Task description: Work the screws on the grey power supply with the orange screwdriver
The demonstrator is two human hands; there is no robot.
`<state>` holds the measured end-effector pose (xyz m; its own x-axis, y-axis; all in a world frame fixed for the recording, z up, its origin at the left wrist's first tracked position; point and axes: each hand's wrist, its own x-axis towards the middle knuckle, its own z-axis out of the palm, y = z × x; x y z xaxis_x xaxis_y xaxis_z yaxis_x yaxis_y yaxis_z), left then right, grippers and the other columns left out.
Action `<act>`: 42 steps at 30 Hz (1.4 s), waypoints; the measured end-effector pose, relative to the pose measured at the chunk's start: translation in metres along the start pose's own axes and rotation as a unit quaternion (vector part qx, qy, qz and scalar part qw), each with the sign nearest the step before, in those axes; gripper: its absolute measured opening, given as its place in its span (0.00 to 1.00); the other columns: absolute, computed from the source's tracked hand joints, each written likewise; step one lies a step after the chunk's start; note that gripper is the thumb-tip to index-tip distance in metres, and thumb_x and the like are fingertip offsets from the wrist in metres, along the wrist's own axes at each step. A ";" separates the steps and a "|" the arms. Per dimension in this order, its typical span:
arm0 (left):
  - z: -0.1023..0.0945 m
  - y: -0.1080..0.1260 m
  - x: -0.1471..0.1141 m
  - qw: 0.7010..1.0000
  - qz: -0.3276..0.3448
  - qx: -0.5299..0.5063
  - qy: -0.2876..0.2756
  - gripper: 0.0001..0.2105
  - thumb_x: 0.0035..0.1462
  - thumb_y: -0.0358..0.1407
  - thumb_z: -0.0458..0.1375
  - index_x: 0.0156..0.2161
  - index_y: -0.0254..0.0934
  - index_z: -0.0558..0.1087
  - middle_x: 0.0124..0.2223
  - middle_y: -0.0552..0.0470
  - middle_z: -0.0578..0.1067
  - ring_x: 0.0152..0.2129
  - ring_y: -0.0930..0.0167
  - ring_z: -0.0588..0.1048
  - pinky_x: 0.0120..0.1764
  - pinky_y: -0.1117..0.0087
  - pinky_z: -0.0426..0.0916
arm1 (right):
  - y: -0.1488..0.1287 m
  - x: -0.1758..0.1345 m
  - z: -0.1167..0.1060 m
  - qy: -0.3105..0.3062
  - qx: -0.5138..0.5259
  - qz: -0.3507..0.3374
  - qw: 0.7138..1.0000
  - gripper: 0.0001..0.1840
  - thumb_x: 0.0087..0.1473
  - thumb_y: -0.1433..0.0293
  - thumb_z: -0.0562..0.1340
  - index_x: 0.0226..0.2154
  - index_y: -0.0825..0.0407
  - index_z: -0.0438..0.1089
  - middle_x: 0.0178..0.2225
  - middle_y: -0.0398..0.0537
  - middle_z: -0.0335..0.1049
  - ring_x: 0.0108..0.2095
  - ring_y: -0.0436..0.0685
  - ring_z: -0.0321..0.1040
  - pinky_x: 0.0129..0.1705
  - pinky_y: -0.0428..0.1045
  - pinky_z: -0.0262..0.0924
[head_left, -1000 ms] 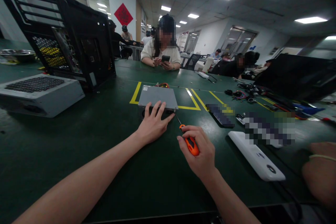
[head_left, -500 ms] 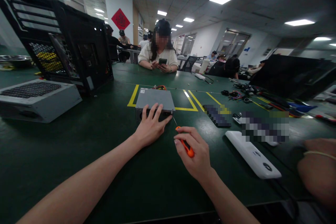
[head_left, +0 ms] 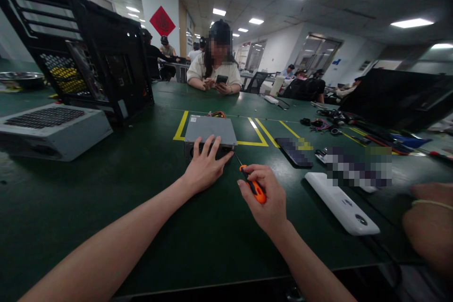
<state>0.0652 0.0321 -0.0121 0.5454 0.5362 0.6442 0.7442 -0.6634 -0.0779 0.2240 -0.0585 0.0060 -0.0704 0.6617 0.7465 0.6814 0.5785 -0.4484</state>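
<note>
A grey computer power supply unit (head_left: 210, 127) sits on the green table in front of me, colored cables behind it. My left hand (head_left: 203, 165) lies against its near side with fingers stretched apart over the top edge, and the thumb reaches toward the near right corner. My right hand (head_left: 265, 196) is closed around an orange and black screwdriver (head_left: 260, 193). The thin shaft points up and left to that corner, close to my left thumb. Whether the tip touches a screw is too small to tell.
At left stand a second power supply (head_left: 53, 127) and a black computer case (head_left: 106, 56). On the right lie a dark phone (head_left: 293, 152), a white power bank-like device (head_left: 341, 203) and several cables and tools. A person (head_left: 214, 73) sits opposite, holding a phone; another person's arm (head_left: 430, 226) enters at right.
My right-hand fingers have shifted on the screwdriver, and more of its handle shows. The left hand stays on the power supply. The whole view has moved slightly.
</note>
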 end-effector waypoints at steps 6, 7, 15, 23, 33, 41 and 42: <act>0.002 0.001 -0.001 1.000 -0.007 -0.003 0.008 0.20 0.52 0.33 0.54 0.51 0.47 0.65 0.59 0.43 0.55 0.56 0.55 0.50 0.53 0.45 0.41 | -0.001 0.000 0.000 -0.010 -0.034 -0.036 0.999 0.03 0.48 0.73 0.59 0.30 0.50 0.64 0.35 0.48 0.65 0.35 0.53 0.65 0.36 0.51 0.62; 0.002 0.001 0.000 1.000 -0.007 -0.002 0.007 0.20 0.52 0.33 0.54 0.51 0.47 0.65 0.59 0.43 0.55 0.56 0.55 0.50 0.53 0.45 0.41 | -0.001 0.000 0.000 -0.003 -0.022 -0.025 0.999 0.06 0.48 0.73 0.59 0.33 0.51 0.63 0.35 0.48 0.64 0.35 0.53 0.65 0.36 0.51 0.63; 0.001 0.001 0.000 1.000 -0.002 0.010 -0.005 0.19 0.54 0.35 0.52 0.52 0.47 0.64 0.59 0.40 0.54 0.56 0.54 0.49 0.53 0.45 0.41 | -0.002 0.000 0.001 -0.014 -0.071 -0.069 0.995 0.03 0.48 0.73 0.59 0.25 0.51 0.63 0.35 0.47 0.65 0.29 0.51 0.65 0.33 0.50 0.61; -0.001 0.001 0.000 1.000 -0.001 0.011 -0.006 0.20 0.53 0.35 0.52 0.52 0.47 0.63 0.58 0.41 0.54 0.56 0.55 0.49 0.53 0.45 0.42 | -0.003 0.000 0.000 -0.033 -0.042 -0.048 0.997 0.03 0.48 0.72 0.59 0.28 0.51 0.63 0.36 0.48 0.65 0.35 0.52 0.66 0.36 0.49 0.62; 0.001 0.002 0.001 1.000 -0.004 0.010 -0.004 0.19 0.53 0.35 0.52 0.52 0.47 0.64 0.59 0.41 0.54 0.56 0.54 0.50 0.53 0.45 0.41 | -0.002 -0.001 0.000 -0.036 -0.025 -0.037 0.998 0.04 0.48 0.71 0.59 0.29 0.51 0.62 0.35 0.49 0.65 0.36 0.53 0.65 0.37 0.50 0.62; 0.000 0.002 0.001 1.000 0.001 0.020 -0.013 0.19 0.54 0.36 0.51 0.53 0.48 0.63 0.58 0.40 0.53 0.56 0.54 0.49 0.53 0.45 0.41 | -0.004 0.000 0.000 -0.031 -0.001 -0.013 0.999 0.07 0.49 0.72 0.57 0.34 0.52 0.60 0.37 0.50 0.63 0.37 0.53 0.64 0.35 0.49 0.63; 0.001 0.001 0.001 1.000 0.001 0.019 -0.013 0.19 0.54 0.36 0.51 0.53 0.48 0.63 0.58 0.40 0.53 0.56 0.54 0.49 0.53 0.45 0.41 | -0.004 0.000 0.000 -0.031 -0.004 -0.015 0.999 0.05 0.50 0.72 0.57 0.33 0.52 0.60 0.36 0.50 0.63 0.37 0.53 0.65 0.35 0.49 0.63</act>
<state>0.0669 0.0320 -0.0123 0.5560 0.5490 0.6240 0.7573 -0.6441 -0.1081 0.2211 -0.0610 0.0080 -0.1364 0.6721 0.7278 0.6836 0.5956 -0.4219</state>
